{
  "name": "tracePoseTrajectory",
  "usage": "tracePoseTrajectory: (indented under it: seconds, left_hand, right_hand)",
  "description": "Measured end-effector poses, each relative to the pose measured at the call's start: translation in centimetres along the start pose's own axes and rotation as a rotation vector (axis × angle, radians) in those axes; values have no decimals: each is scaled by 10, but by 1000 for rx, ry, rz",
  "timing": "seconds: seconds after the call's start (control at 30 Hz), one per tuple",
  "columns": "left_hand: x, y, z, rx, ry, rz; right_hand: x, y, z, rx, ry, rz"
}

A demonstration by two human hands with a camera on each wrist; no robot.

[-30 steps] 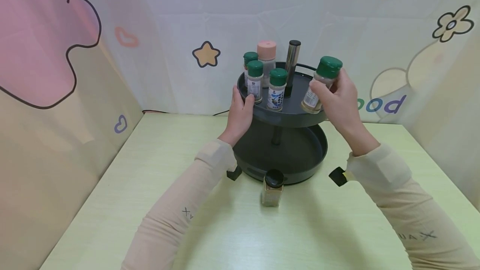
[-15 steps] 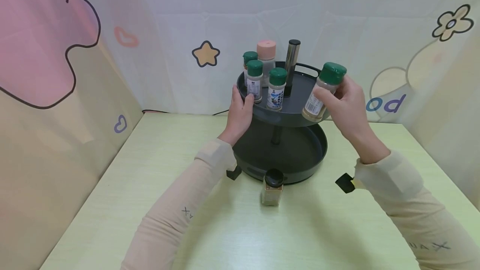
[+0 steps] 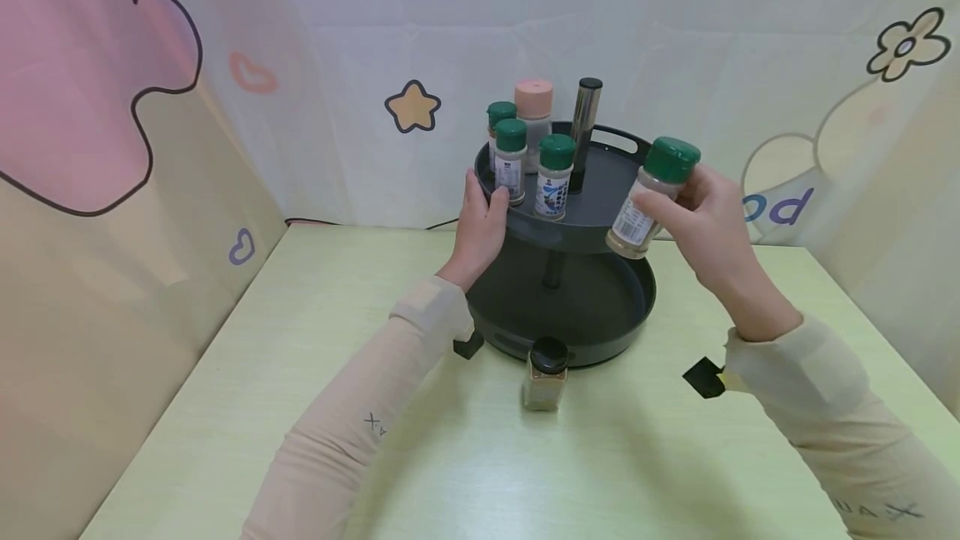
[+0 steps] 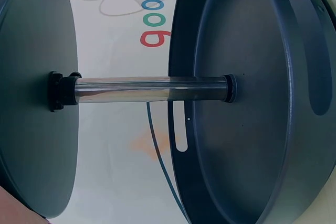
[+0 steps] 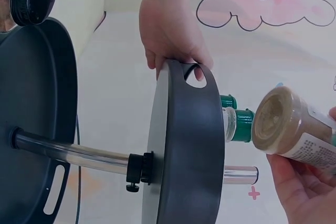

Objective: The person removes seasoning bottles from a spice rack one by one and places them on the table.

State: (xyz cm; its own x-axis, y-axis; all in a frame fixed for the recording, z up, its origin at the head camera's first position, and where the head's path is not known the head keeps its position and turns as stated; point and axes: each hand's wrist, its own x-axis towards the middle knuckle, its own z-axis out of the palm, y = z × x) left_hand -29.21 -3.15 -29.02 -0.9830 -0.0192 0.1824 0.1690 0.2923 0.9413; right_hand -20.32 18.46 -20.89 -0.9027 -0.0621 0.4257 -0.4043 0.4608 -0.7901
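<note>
In the head view my right hand (image 3: pixel 716 236) holds a spice jar (image 3: pixel 634 219) with a green cap, tilted, at the right front of the two-tier rack's upper tray (image 3: pixel 570 237). The right wrist view shows the jar's round base and brown powder inside. My left hand (image 3: pixel 480 232) grips the upper tray's left rim, at the handle slot (image 5: pixel 197 78). Green-capped jars (image 3: pixel 552 190) and a pink-capped jar (image 3: pixel 533 119) stand upright on that tray, left of the metal post (image 3: pixel 585 127).
The lower tray (image 3: pixel 558 319) is round, dark and rimmed. In front of it on the table (image 3: pixel 337 340) stands a square glass jar (image 3: pixel 544 390) with a black lid. A patterned cloth (image 3: pixel 337 140) hangs behind, with a thin cable along its foot.
My right hand has carried the green-capped jar down and to the right, off the upper tray's right front edge, tilting it further. My left hand stays on the rim.
</note>
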Motion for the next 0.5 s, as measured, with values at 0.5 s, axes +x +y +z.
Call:
tracePoseTrajectory:
  seconds: [0.5]
  left_hand:
    - [-1, -1, 1, 2, 4, -9]
  right_hand:
    - [-5, 15, -12, 24, -178, -29]
